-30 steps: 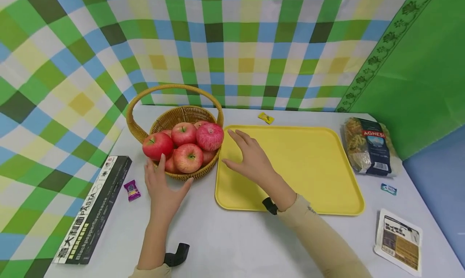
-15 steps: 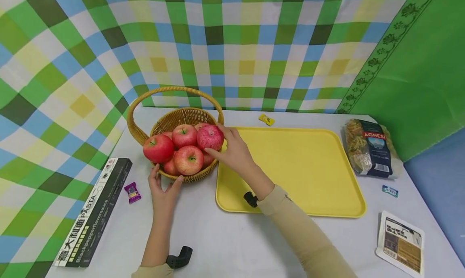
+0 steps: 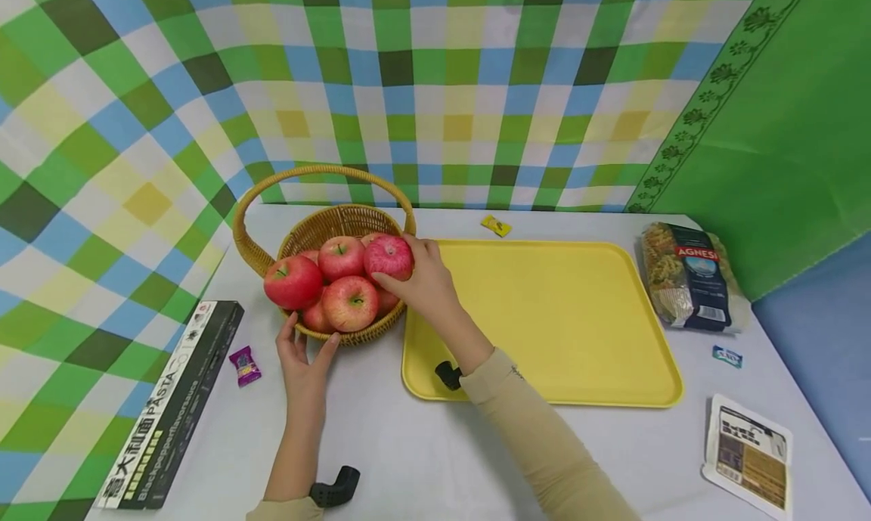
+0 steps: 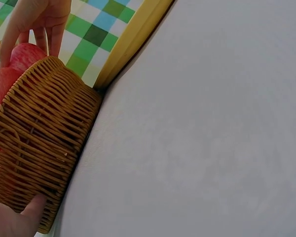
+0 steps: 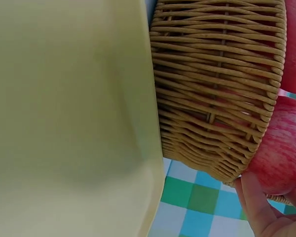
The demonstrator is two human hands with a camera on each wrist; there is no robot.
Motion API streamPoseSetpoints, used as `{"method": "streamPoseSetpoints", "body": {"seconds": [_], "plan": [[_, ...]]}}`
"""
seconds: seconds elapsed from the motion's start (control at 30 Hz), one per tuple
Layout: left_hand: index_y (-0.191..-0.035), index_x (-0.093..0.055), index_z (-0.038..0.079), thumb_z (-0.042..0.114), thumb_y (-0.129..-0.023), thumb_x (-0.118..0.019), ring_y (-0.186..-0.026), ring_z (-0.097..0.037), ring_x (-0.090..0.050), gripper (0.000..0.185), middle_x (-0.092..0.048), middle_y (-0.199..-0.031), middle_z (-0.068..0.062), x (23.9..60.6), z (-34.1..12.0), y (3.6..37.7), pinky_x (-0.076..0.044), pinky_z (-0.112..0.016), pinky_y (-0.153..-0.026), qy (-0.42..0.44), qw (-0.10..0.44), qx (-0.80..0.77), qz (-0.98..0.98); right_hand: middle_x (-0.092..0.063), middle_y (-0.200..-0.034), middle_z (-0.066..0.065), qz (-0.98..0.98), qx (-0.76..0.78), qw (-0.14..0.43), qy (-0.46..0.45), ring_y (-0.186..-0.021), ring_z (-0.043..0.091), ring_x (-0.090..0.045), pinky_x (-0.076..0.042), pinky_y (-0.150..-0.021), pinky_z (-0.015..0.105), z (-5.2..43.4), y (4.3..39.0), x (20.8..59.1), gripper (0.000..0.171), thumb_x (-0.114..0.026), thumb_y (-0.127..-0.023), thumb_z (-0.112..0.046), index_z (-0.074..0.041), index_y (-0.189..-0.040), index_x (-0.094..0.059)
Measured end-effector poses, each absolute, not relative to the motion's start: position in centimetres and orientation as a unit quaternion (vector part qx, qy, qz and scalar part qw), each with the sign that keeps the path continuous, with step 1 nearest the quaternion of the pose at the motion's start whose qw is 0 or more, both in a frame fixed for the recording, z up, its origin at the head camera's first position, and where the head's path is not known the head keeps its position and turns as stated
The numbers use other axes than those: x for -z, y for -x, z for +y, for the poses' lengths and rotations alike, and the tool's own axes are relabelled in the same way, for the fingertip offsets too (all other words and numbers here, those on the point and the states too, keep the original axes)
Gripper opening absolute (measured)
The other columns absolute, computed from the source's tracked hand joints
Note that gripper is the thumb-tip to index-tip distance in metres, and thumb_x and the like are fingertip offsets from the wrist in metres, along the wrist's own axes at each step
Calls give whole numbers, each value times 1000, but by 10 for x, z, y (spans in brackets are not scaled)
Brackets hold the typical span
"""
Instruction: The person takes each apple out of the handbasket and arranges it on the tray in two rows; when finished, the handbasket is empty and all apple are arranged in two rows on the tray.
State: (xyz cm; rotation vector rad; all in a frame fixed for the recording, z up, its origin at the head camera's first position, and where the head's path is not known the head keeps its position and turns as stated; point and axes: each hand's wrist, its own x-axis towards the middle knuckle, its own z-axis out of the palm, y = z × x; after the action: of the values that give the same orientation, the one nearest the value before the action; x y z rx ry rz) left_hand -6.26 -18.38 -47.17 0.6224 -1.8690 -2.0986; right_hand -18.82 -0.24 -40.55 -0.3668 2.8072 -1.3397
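A wicker basket (image 3: pixel 376 329) with a tall arched handle stands at the back left, heaped with several red apples. My right hand (image 3: pixel 429 283) grips the deep pink apple (image 3: pixel 388 255) on the basket's right side, thumb in front and fingers behind. In the right wrist view, fingertips (image 5: pixel 254 195) touch this apple at the basket's rim. Low on the basket's near side, my left hand (image 3: pixel 303 366) holds the wall with spread thumb and fingers. The left wrist view shows the thumb (image 4: pixel 35 210) against the weave; the other fingertips are partly hidden.
A yellow tray (image 3: pixel 544 324) lies right of the basket, close to it. Left is a black-and-white pasta box (image 3: pixel 173 407) and a purple-wrapped candy (image 3: pixel 245 366). A yellow candy (image 3: pixel 496 225), pasta bag (image 3: pixel 694 279), blue candy (image 3: pixel 727 356) and flat packet (image 3: pixel 747 453) surround the tray.
My right hand has moved left from above the tray and taken hold of the pink apple. My left hand has come down onto the basket's near wall. The basket stays in place.
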Motion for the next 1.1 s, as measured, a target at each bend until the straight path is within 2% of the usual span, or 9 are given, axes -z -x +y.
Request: {"method": "streamPoseSetpoints", "body": {"seconds": [0.2,0.4,0.73,0.9,1.1], "plan": [[-148,-23,24,18,-88,-73,-146,-22,-10,79,-13,-156,6,473,-183,63,-31,-36,-112,-211,143,735,-628,-46,-134,9,890,442,-1,111,-116,26,-52,-52,-90,45,-4,186,404,80,-75,-79,-47,-13,-143,-41],[-148,-23,26,19,-88,-72,-146,-22,-11,78,-14,-156,6,472,-183,63,-32,-35,-111,-216,142,730,-633,-51,-134,6,872,475,-10,115,-118,22,-52,-51,-93,42,0,181,404,77,-78,-79,-40,-11,-141,-42],[-148,-24,24,16,-88,-72,-145,-22,-11,78,-14,-157,6,473,-183,62,-31,-36,-111,-218,146,739,-620,-52,-131,4,849,511,-12,131,-112,18,-54,-55,-86,36,17,167,390,78,-79,-78,-37,-10,-141,-41],[-147,-25,25,18,-88,-72,-145,-21,-11,76,-15,-157,6,473,-182,63,-31,-36,-111,-216,144,737,-624,-52,-129,3,843,518,-30,145,-110,17,-54,-55,-87,39,34,161,382,76,-80,-78,-32,-11,-140,-42],[-146,-27,29,24,-86,-75,-145,-21,-12,77,-15,-157,7,474,-183,64,-30,-36,-112,-227,139,729,-631,-53,-128,5,840,522,-60,139,-107,21,-56,-56,-84,35,56,165,377,77,-81,-77,-32,-10,-140,-41]]}}
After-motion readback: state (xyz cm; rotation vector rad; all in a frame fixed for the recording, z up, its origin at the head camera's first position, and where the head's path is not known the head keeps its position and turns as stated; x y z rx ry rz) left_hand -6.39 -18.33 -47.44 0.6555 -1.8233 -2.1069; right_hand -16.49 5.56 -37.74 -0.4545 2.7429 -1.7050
